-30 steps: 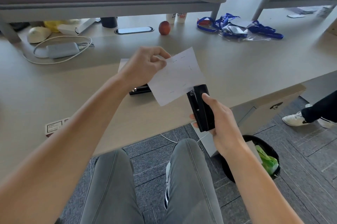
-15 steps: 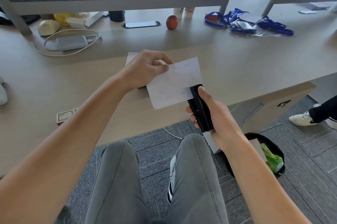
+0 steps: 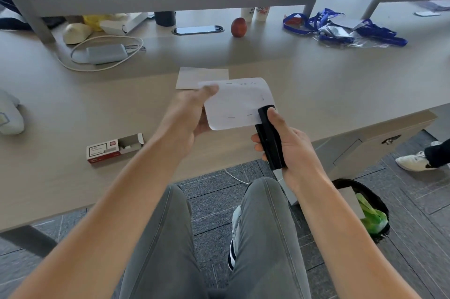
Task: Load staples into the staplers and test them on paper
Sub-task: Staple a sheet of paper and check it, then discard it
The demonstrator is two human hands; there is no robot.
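My right hand grips a black stapler above the desk's front edge, thumb pressed on its top. Its jaws sit over the lower right edge of a white paper sheet, which my left hand pinches at its left side. Several staples show in the sheet. A second white sheet lies flat on the desk behind it. An open red and white staple box lies on the desk to the left. The other stapler is hidden behind my left hand.
The beige desk carries a grey power adapter with white cable, a red apple, blue lanyards and a white object at the far left. A black waste bin and another person's shoe are on the floor at right.
The stapler's jaws have closed down over the paper's right edge, with my thumb moving onto its top. The view has tilted so the staple box now shows.
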